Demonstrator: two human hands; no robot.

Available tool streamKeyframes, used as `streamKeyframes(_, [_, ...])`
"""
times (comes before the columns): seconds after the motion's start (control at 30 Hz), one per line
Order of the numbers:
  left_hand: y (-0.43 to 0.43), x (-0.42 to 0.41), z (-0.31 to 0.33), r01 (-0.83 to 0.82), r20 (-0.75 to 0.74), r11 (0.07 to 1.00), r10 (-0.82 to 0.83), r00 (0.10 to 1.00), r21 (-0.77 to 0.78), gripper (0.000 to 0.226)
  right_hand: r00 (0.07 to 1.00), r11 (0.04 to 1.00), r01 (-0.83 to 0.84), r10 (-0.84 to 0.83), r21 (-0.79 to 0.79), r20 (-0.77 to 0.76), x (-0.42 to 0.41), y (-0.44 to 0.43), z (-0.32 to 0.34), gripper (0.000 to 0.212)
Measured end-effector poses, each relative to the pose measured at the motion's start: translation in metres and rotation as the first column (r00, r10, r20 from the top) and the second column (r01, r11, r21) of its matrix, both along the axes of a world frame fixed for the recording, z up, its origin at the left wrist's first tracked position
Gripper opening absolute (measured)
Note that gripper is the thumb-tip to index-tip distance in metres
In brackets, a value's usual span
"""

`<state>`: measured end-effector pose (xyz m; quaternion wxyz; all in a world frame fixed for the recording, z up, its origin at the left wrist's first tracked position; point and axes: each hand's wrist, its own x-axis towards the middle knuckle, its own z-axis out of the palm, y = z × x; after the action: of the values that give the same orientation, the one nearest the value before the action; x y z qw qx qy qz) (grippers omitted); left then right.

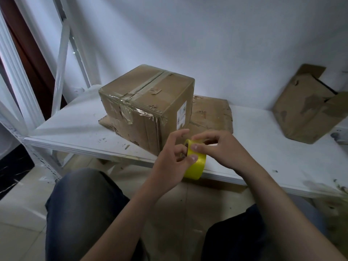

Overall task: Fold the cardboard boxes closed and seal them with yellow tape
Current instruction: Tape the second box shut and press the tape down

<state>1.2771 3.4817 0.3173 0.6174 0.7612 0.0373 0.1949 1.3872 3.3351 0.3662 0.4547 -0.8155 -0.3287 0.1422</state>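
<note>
Blocked: box point(146, 102) at the front edge of the shelf point(263, 147), flat cardboard point(211, 113) under and behind it.
Free: bare shelf between cardboard and open box point(308, 110).

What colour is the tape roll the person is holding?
Yellow; the tape roll shows clearly in the head view.

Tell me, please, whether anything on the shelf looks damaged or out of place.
Yes. On the middle box, the old clear tape is wrinkled and peels off at the front corner. The flat cardboard beneath it has a ragged edge. The box on the right lies tilted, flaps open, its surface torn in patches.
</note>
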Motion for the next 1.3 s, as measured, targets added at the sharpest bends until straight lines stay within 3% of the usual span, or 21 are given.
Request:
streamKeyframes(0.07, [0.002,-0.002,0.001,-0.015,-0.009,1.000,0.015,1.000,0.007,0.059,1.000,0.995,0.028,-0.028,0.099,0.000,-0.001,0.002,0.000,0.006])
streamKeyframes(0.2, [0.002,-0.005,0.006,-0.047,-0.032,0.999,0.047,0.998,0.005,0.048,0.992,0.988,0.048,-0.063,0.145,0.105,-0.008,0.005,-0.003,0.011])
streamKeyframes(0.33, [0.005,-0.003,0.015,-0.028,-0.088,0.996,0.021,0.996,-0.086,0.037,0.987,0.961,0.087,-0.119,0.263,0.108,-0.014,0.006,-0.005,0.016])
streamKeyframes(0.4, [0.005,-0.003,0.021,-0.028,-0.101,0.999,0.023,0.995,-0.046,0.030,0.981,0.950,0.117,-0.157,0.290,0.118,-0.016,0.006,-0.006,0.015])
streamKeyframes(0.57, [0.004,-0.004,0.028,-0.024,-0.142,0.999,0.030,0.989,0.041,0.025,0.967,0.952,0.154,-0.201,0.264,0.160,-0.017,0.004,-0.007,0.011])
streamKeyframes(0.73, [0.007,-0.001,0.018,-0.081,-0.215,0.968,0.135,0.967,0.239,0.022,0.968,0.974,0.095,-0.139,0.205,0.211,-0.022,0.006,-0.001,0.015])
streamKeyframes(0.9, [0.001,-0.007,0.008,-0.127,-0.249,0.967,0.182,0.951,0.223,0.030,0.989,0.993,0.095,-0.103,0.076,0.109,-0.020,0.008,0.005,0.010])
streamKeyframes(1.07, [-0.003,-0.009,0.007,-0.326,-0.015,0.900,0.345,0.939,0.289,0.046,0.984,0.996,0.077,-0.067,-0.054,0.167,-0.024,0.012,0.009,0.011])
streamKeyframes(1.2, [-0.002,-0.006,0.004,-0.229,0.066,0.908,0.220,0.973,0.351,0.027,0.987,0.997,0.044,-0.035,-0.055,0.155,-0.025,0.009,0.015,0.013])
streamKeyframes(1.3, [-0.002,-0.004,0.003,-0.247,0.102,0.924,0.227,0.969,0.292,0.023,0.979,0.995,0.056,-0.039,-0.079,0.200,-0.026,0.009,0.015,0.017])
